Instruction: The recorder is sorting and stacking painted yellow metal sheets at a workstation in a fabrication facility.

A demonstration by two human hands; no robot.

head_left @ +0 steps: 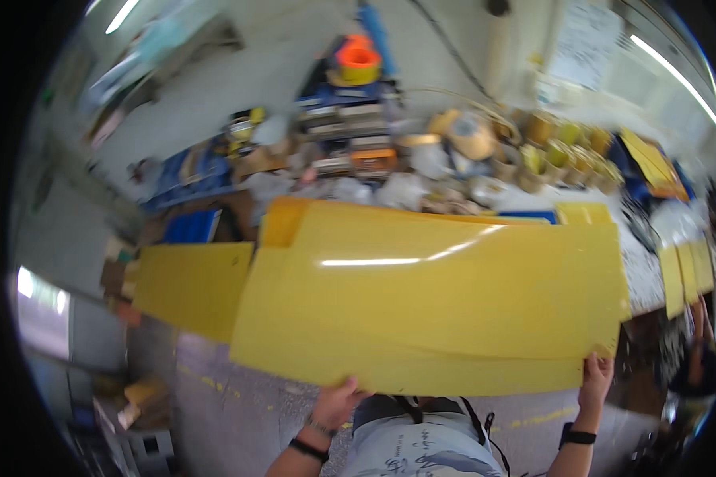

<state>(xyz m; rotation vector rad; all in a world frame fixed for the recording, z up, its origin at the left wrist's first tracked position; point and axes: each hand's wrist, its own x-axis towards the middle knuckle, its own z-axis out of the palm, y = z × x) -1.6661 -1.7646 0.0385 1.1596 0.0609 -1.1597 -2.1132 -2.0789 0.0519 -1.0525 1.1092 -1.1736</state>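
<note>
Shiny yellow sheet [429,286] fills the middle of the view, big and wide, and its near edge hangs out over the floor [207,381]. White streaks of light shine on it. A thin line runs across its lower part, and it is hard to tell if it is one sheet or two together. An orange sheet [282,222] peeks out at its 10 o'clock corner.

The left hand [338,404] is at 6 o'clock. Its grip is pinched on the near edge of the sheet. The right hand [598,374] is at 4 o'clock, and its grip is pinched on the near right corner. Both wrists have something black around them.

The far part of the big sheet is over the tabletop [643,270], but you cannot see if it touches. A smaller yellow sheet [191,286] is between 8 and 9 o'clock, just beside the big one. A blue tray [192,226] is at 9 o'clock.

At 12 o'clock, bright orange and yellow rolls [358,62] sit on top of a pile of boxes [346,121]. Round yellow tubes [569,159] stand in a bunch at 2 o'clock, all blurry. At 3 o'clock are narrow yellow strips [684,274], with another person's hand [698,312] just below them.
</note>
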